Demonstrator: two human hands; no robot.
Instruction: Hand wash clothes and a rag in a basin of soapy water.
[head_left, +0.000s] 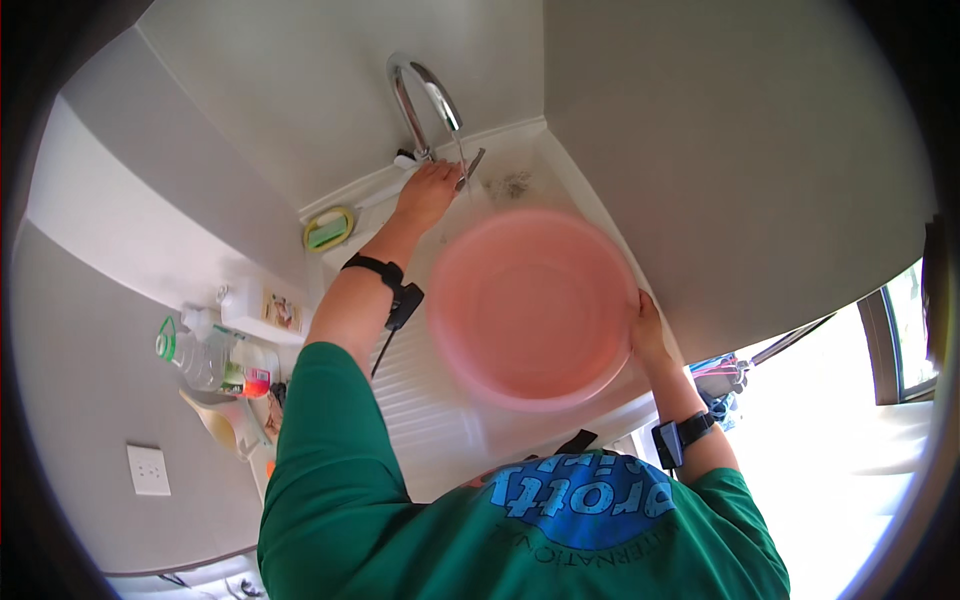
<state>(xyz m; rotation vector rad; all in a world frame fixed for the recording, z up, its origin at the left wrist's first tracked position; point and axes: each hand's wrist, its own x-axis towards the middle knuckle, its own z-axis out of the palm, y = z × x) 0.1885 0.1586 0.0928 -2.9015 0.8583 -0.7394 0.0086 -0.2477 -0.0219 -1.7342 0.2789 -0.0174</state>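
A round pink plastic basin (534, 322) sits slightly blurred over the white laundry sink, its inside facing up. My right hand (651, 334) grips its rim on the right side. My left hand (431, 191) reaches to the foot of a chrome gooseneck faucet (431, 82). Right beside its fingertips is a narrow grey metal piece (472, 169); I cannot tell whether it is the faucet's lever or whether the fingers close on it. A thin stream of water (461, 154) falls from the spout behind the basin.
The sink has a ribbed washboard slope (420, 412) and a dark-speckled patch (514, 184) at the back. A yellow-rimmed soap dish (328, 229) stands on its left ledge. Further left are a white jug (259, 311), a clear bottle (202, 360) and a scoop (221, 424). Walls enclose the back and right.
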